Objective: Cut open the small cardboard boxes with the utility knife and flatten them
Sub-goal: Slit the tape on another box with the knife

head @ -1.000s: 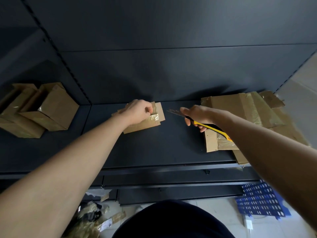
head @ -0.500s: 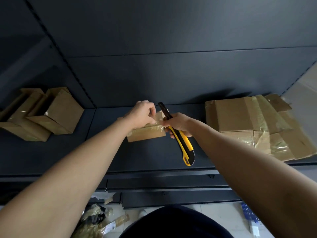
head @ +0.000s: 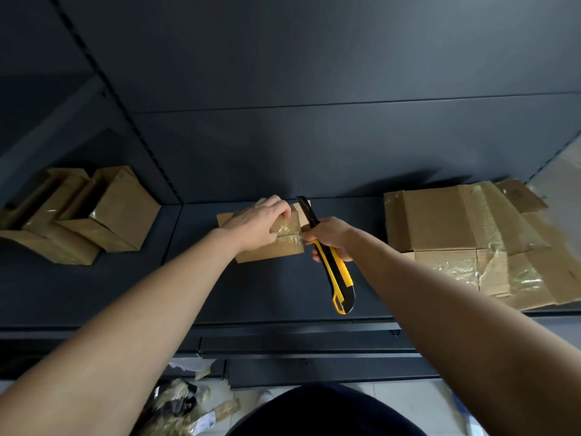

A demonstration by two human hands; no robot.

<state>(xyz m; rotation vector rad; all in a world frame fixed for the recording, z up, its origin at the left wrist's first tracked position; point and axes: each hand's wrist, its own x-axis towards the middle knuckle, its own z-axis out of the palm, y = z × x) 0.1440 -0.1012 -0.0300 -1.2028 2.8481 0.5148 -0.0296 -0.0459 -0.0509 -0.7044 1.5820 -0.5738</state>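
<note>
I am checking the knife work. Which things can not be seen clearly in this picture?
Head view only:
- Blade tip of the knife: too dark to see whether it touches the small box.
- Tape seam: partly covered by the left hand.
- Knife grip: wrapped by the right hand.
- Flattened cardboard: blurred at the right edge.

Dim, light from the right — wide-angle edge distortion, soft focus

Mid-frame, my left hand (head: 259, 223) presses down, fingers curled; my right hand (head: 330, 237) beside it grips closed, both forearms outstretched.
</note>
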